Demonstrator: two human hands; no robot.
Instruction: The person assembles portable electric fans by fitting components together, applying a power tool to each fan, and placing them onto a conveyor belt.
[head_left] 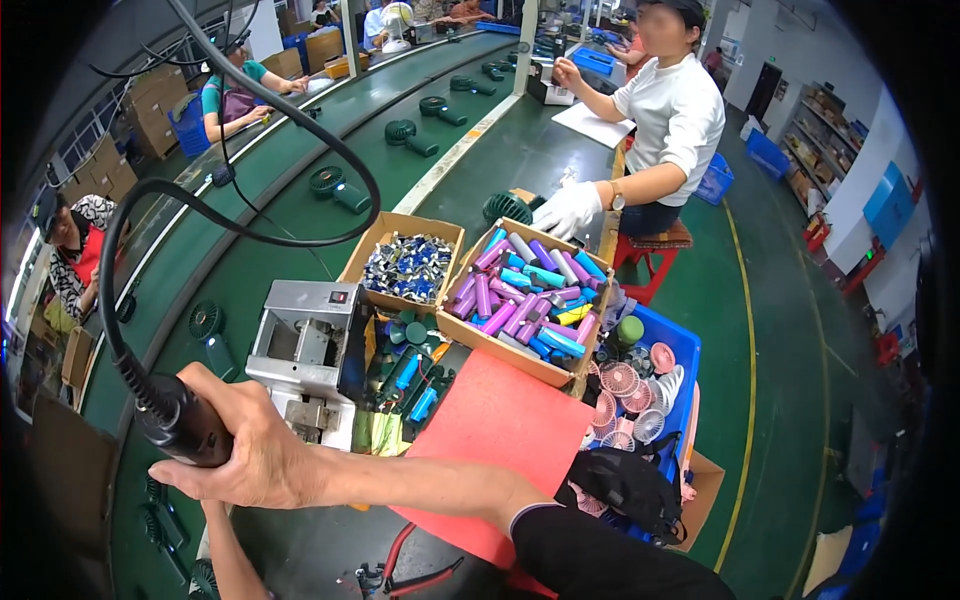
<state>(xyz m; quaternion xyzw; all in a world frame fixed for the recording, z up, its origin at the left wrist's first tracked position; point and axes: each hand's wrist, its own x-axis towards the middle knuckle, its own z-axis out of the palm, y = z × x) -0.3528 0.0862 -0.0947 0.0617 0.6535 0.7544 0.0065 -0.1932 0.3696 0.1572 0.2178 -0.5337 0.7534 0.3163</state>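
Note:
My right hand (pixel 250 445) is closed around the black body of a corded electric screwdriver (pixel 185 425); its thick cable (pixel 300 238) loops overhead. The tool's working end is hidden under the hand. My left forearm (pixel 237 553) rises from the lower edge, and its hand is hidden behind the right one. Just beyond stands a metal bench machine (pixel 308 335) with a red switch. Green handheld fans (pixel 207 320) lie on the conveyor belt (pixel 255 280) to the left.
Cardboard boxes hold small metal-and-blue parts (pixel 408 268) and purple, blue and yellow battery cells (pixel 520 300). A red sheet (pixel 500 420) covers the bench beside a blue crate (pixel 690 350) of pink fans. Red-handled pliers (pixel 400 575) lie near. A co-worker's gloved hand (pixel 568 210) touches a green fan.

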